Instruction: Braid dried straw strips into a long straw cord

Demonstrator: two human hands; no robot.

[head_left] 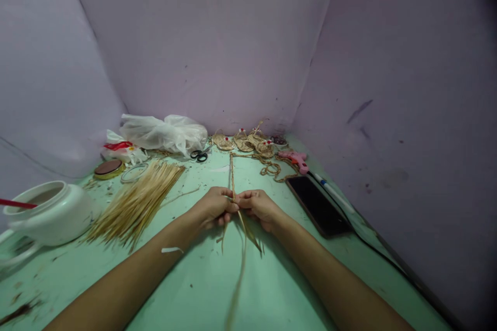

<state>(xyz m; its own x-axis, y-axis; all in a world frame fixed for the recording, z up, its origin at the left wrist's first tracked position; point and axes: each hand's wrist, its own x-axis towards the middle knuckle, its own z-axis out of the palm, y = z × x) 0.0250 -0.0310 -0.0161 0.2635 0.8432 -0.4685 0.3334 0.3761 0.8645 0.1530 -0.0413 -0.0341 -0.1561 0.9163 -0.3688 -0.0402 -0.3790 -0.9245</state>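
Note:
A thin braid of straw-coloured fibre (232, 171) runs from the far side of the green table toward me. My left hand (216, 206) pinches its near end from the left. From the right, my right hand (259, 207) pinches the same spot, fingertips nearly touching the left ones. Loose strands (244, 227) fan out below the fingers, one long strand trailing to the bottom of the view. Beyond the hands the braid bends right into a coiled braided cord (272, 168). A bundle of dry straw strips (140, 201) lies left of my left hand.
At left stand a white pot (58, 217) and a round tin (108, 168). Along the back are a plastic bag (163, 134), black-handled scissors (199, 155) and woven ornaments (243, 142). A pink glue gun (297, 159), phone (318, 207) and black cable (373, 243) lie right, beside the wall.

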